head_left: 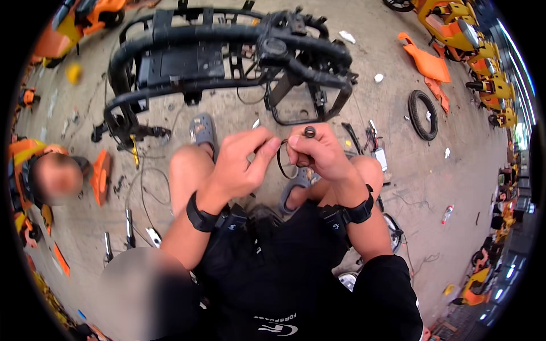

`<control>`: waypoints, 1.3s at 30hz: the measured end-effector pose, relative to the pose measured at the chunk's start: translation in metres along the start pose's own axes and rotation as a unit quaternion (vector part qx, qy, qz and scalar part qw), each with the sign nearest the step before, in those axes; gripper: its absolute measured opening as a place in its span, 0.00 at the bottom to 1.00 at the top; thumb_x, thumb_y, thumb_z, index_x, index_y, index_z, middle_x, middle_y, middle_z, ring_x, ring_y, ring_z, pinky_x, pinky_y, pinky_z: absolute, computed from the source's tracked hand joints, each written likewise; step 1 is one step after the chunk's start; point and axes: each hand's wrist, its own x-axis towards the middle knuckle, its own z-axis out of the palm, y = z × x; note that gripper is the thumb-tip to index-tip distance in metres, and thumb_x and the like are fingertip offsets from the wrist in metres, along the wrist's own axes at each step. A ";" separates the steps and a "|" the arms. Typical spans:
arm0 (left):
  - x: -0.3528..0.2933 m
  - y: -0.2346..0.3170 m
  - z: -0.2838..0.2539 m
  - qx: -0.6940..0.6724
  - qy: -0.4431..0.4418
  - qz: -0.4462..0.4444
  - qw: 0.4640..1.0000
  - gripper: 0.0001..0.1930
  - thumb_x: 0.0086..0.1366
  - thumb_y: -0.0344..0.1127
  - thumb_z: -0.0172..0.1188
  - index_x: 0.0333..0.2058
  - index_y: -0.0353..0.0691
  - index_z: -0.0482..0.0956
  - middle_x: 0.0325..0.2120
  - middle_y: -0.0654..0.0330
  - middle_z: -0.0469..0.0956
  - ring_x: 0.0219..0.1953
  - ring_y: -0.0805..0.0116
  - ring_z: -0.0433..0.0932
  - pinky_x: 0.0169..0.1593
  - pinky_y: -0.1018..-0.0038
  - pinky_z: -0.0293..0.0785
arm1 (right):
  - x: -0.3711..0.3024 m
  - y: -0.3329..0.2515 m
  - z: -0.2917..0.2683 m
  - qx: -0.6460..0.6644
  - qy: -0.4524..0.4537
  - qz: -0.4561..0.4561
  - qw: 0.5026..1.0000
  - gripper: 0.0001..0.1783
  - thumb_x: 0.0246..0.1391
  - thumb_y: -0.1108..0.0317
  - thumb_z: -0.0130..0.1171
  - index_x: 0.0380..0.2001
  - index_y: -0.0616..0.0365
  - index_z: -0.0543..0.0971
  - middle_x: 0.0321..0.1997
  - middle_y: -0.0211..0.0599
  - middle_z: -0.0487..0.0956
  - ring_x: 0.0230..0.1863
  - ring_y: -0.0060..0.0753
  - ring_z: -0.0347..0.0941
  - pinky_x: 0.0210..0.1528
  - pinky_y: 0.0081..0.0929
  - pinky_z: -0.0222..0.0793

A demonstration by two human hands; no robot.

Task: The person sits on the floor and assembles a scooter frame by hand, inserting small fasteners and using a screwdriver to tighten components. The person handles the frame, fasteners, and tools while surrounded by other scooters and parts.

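Note:
In front of my knees, both hands are raised and close together. My left hand (244,162) is closed, thumb and fingers pinching one end of a thin black cable (279,163). The cable bends down in a loop between the hands. My right hand (323,152) is closed round its other part, and a small dark ring-shaped end (309,132) shows above the fingers. What the cable's left tip looks like is hidden by my fingers. Just beyond my hands a black tubular scooter frame (187,35) lies on the floor, touched by neither hand.
A black tyre (417,115) and an orange body panel (427,62) lie at the right. Tools (372,139) lie beyond my right knee. Two metal tubes (129,227) and loose wires are at the left. Yellow-orange scooters (455,34) line the sides. My feet wear grey clogs (203,132).

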 end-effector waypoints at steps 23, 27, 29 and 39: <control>-0.004 -0.001 -0.004 -0.046 0.049 0.060 0.996 0.03 0.61 0.20 0.59 0.34 0.29 0.78 0.28 0.53 0.77 0.27 0.63 0.76 0.31 0.74 0.72 | 0.006 0.024 0.008 -0.165 0.101 -0.195 0.961 0.13 0.52 0.73 0.66 0.42 0.60 0.83 0.27 0.25 0.74 0.25 0.11 0.63 0.26 0.13 0.56; -0.001 -0.002 -0.004 -0.018 0.034 0.087 0.995 0.05 0.60 0.20 0.61 0.35 0.29 0.78 0.28 0.54 0.77 0.27 0.65 0.76 0.31 0.75 0.72 | 0.006 0.023 0.006 -0.204 0.111 -0.217 0.948 0.10 0.52 0.72 0.67 0.40 0.60 0.84 0.29 0.27 0.76 0.26 0.12 0.63 0.27 0.14 0.56; 0.000 0.000 -0.005 -0.003 0.025 0.092 0.995 0.06 0.59 0.20 0.62 0.35 0.29 0.78 0.29 0.55 0.78 0.27 0.68 0.76 0.31 0.77 0.73 | 0.005 0.023 0.006 -0.206 0.113 -0.211 0.949 0.09 0.53 0.71 0.66 0.38 0.61 0.84 0.30 0.27 0.77 0.27 0.12 0.63 0.28 0.14 0.57; 0.000 -0.001 0.002 -0.066 0.064 0.041 0.995 0.13 0.55 0.21 0.66 0.41 0.34 0.82 0.36 0.57 0.80 0.32 0.73 0.79 0.34 0.81 0.77 | 0.005 0.022 0.004 -0.112 0.059 -0.150 0.980 0.10 0.57 0.69 0.64 0.40 0.62 0.80 0.32 0.26 0.75 0.29 0.12 0.64 0.30 0.14 0.58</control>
